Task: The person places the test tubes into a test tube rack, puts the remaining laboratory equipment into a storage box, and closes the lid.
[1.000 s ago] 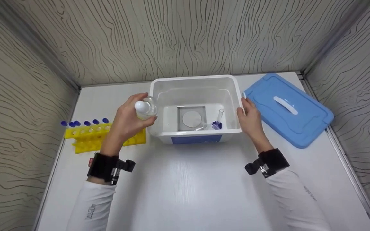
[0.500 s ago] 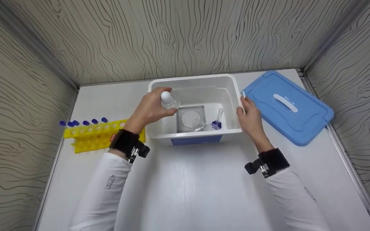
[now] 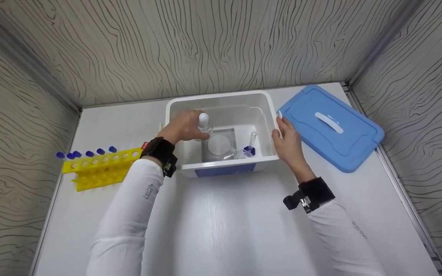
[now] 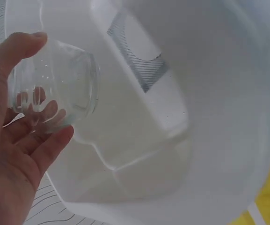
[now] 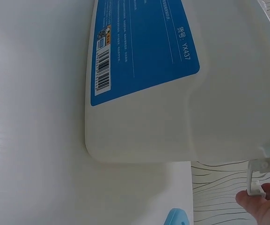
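Note:
My left hand (image 3: 184, 124) grips a clear glass alcohol lamp (image 3: 203, 119) with a white domed cap, inside the left part of a white plastic box (image 3: 221, 94). In the left wrist view, thumb and fingers wrap round the lamp's glass body, and its cap is hidden. My right hand (image 3: 288, 143) holds the box at its right end; the right wrist view has fingers and thumb on the white latch (image 5: 255, 180) there. On the box floor lie a wire gauze (image 3: 207, 151) with a white centre, a measuring cylinder (image 3: 253, 137) with a purple base, and some clear glassware (image 3: 228, 156).
To the left stands a yellow test tube rack (image 3: 102, 180) with several blue-capped tubes (image 3: 100, 151). A blue lid (image 3: 301, 109) with a white handle lies on the white table right of the box. Patterned panels close off the back and sides.
My left hand has carried the alcohol lamp rightward from the box's left rim into the box. The right hand stays at the right end; the head view has shifted slightly.

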`<state>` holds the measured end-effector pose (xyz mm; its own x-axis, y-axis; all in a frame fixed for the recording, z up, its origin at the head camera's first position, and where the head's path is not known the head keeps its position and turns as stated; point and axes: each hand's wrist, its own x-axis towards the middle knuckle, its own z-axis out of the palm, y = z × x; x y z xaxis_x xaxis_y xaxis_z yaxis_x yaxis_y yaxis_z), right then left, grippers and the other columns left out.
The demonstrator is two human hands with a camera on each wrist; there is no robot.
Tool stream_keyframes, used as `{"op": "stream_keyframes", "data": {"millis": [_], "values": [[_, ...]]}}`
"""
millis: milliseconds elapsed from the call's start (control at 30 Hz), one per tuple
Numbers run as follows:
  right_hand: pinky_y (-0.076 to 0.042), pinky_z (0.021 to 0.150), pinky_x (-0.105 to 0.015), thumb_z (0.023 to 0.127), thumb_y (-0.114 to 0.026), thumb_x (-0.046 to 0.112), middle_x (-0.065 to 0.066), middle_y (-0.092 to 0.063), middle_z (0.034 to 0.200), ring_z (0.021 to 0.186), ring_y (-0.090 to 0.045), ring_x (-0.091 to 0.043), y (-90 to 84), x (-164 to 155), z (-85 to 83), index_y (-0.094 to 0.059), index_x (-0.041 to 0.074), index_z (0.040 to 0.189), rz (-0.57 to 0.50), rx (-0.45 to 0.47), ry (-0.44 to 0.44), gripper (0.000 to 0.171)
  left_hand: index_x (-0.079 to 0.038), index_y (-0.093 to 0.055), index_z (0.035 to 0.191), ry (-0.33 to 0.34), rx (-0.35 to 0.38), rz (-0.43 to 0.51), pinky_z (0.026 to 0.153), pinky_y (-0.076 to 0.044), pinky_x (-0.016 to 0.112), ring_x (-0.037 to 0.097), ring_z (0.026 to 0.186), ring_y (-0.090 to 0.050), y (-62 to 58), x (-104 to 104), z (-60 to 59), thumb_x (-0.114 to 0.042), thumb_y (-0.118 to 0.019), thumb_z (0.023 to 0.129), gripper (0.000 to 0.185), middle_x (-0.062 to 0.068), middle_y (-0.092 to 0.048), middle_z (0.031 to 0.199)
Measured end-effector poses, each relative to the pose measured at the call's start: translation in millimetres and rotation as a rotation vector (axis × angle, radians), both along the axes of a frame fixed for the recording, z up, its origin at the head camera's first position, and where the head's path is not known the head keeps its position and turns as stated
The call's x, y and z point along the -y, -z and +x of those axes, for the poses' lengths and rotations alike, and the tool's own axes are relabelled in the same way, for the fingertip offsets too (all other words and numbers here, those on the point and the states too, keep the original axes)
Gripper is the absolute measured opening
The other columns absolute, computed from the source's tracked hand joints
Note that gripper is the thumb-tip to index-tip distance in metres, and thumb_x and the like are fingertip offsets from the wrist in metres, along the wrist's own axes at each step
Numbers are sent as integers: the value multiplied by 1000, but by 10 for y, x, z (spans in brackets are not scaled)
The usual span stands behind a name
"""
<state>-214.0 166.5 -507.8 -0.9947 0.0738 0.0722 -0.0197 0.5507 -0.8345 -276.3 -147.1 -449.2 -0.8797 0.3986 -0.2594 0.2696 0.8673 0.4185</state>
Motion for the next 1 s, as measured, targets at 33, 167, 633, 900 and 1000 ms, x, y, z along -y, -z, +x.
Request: {"op": "stream_keyframes", "data": {"millis": [33, 167, 633, 900, 1000], "values": [[-36, 117, -51, 99, -48, 14, -31, -33, 156, 146, -33, -44, -4, 16, 6, -39, -5, 148, 3, -4, -2, 53, -4, -59, 123, 11, 1, -18, 90, -54, 42, 28, 98, -63, 17, 4, -6, -35, -79, 78, 57, 11, -68, 111], [-37, 117, -52, 98, -49, 13, -33, -36, 153, 144, -35, -45, -19, 51, 13, -41, -7, 146, 28, -32, -1, 52, -8, -62, 116, 52, -9, -116, 84, -54, 41, 25, 91, -61, 71, -16, -29, -37, -79, 76, 52, 9, -69, 105], [-37, 117, -51, 98, -50, 12, -31, -36, 154, 144, -35, -45, -47, 138, 90, -41, -5, 147, 42, -18, 11, 52, -16, -64, 107, 173, 79, -395, 73, -53, 38, 23, 92, -63, 7, -225, -47, -33, -82, 70, 44, 4, -70, 105], [-40, 115, -52, 97, -50, 11, -33, -37, 152, 142, -38, -47, -56, 223, 165, -42, -5, 146, 44, -34, 6, 52, -14, -65, 95, 151, 37, -387, 65, -45, 32, 20, 78, -55, 160, -210, -76, -27, -79, 67, 34, 1, -67, 90], [-41, 114, -53, 97, -51, 10, -35, -37, 151, 140, -39, -48, -64, 258, 188, -42, -7, 145, 44, -49, -3, 52, -16, -66, 91, 127, 19, -399, 64, -45, 34, 21, 77, -55, 234, -177, -51, -25, -79, 65, 30, 0, -67, 86]]}}
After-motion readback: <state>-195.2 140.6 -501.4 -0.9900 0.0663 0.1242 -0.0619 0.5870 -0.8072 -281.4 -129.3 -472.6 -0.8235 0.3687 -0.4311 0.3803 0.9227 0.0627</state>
